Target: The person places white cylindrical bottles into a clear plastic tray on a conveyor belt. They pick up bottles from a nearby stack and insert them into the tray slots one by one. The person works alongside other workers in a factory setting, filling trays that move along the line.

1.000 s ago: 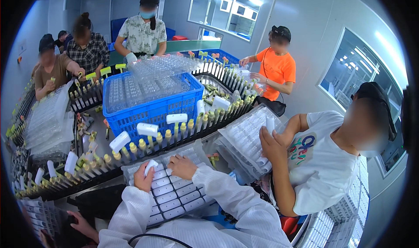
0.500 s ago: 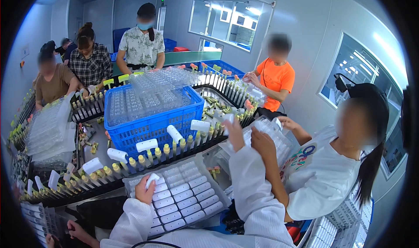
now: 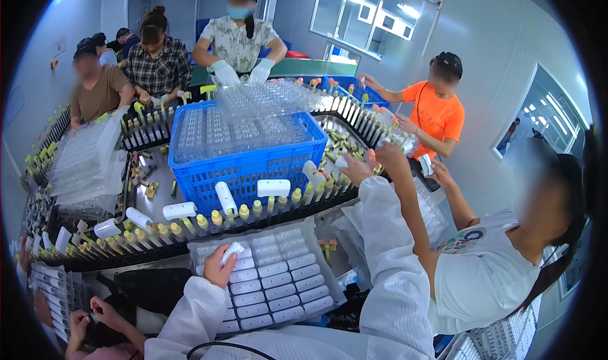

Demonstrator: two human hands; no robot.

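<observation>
Grip: left hand point(image 3: 218, 268) pinched nearly closed on a white piece point(image 3: 232, 252), over the far left part of a clear blister tray point(image 3: 294, 238). Right hand point(image 3: 360, 168) stretched out to the right end of the near black rail point(image 3: 161, 249), fingers curled at a second white piece point(image 3: 342, 161); can't tell if it's actually gripped. Co-worker's hand point(image 3: 392, 160) just beside it; that co-worker's other hand point(image 3: 441, 173) has another white piece point(image 3: 426, 165).

Worktop point(image 3: 161, 192): bare metal with scattered small parts inside the rails. Near rail carries yellow-tipped posts point(image 3: 245, 214), white pieces perched on several at odd angles. Blister tray sits just outside that rail. Room: pale panel walls point(image 3: 481, 43), window point(image 3: 361, 18) at the back. Patterned shirt, mask and gloves at worktop's far edge, orange shirt at right, plaid and brown shirts far left.

Blister tray: white pieces in rows from its near edge up, bare clear pockets along its far edge. Blue crate point(image 3: 253, 176) inside the rails, clear trays point(image 3: 253, 128) heaped above its rim. Metal basin point(image 3: 329, 122) right of crate: greenish parts. Stack of clear sheets point(image 3: 88, 157) along worktop's left edge.
</observation>
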